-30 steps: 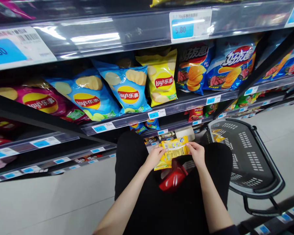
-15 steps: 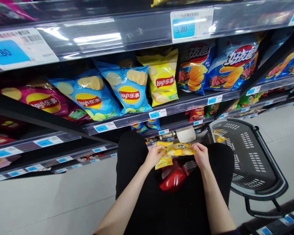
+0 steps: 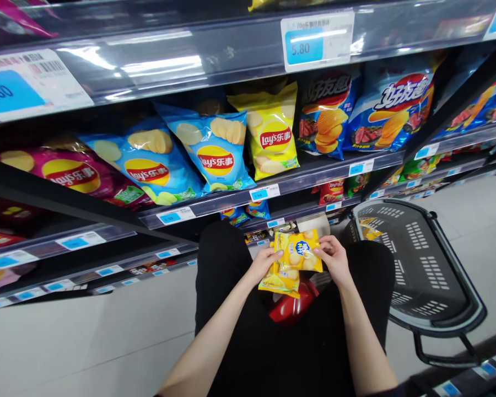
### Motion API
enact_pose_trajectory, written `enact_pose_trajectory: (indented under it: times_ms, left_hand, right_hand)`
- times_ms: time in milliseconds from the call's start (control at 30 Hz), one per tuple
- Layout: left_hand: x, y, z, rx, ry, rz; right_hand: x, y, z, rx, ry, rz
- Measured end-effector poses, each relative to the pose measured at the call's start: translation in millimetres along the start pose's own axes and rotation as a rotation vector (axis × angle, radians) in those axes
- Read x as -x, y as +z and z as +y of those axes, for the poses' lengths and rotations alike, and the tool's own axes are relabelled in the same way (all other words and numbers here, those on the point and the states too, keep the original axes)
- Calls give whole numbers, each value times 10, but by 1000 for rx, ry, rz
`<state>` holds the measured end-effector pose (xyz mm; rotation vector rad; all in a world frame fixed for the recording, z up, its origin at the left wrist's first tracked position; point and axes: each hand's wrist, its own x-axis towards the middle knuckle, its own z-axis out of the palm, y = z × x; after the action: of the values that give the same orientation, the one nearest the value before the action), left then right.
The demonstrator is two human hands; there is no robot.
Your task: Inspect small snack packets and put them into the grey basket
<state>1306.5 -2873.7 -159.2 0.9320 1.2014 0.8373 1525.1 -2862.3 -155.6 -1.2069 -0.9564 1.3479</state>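
Between my hands, above my lap, is a yellow snack packet (image 3: 300,252) with a blue and white label, its printed front facing up. My left hand (image 3: 266,263) pinches its left edge, thumb on top. A second yellow packet (image 3: 280,282) hangs just below the first, close to my left fingers; whether the two are joined I cannot tell. My right hand (image 3: 334,257) grips the right edge of the upper packet between thumb and fingers. Under the packets, between my knees, rests a shiny red package (image 3: 293,309), partly covered.
A dark grey shopping basket (image 3: 427,270) stands on the floor to my right, with a yellow packet (image 3: 370,228) inside. In front are shelves with blue chip bags (image 3: 215,149), a yellow chip bag (image 3: 273,132) and price tags. The shelf edge (image 3: 215,207) runs just beyond my knees.
The upper yellow packet has tilted from nearly edge-on to showing its front. My right hand has moved slightly left and up, and the lower packet has shifted a little downward.
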Motion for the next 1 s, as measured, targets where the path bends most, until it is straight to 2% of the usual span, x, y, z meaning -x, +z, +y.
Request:
enact_pose_trajectory:
  times_ms: [367, 1000]
  left_hand:
    - [-24, -18, 18, -115, 44, 139]
    - [-12, -6, 35, -176, 126, 178]
  right_hand:
    - [-46, 32, 83, 76, 4, 96]
    - [-76, 31, 100, 81, -11, 158]
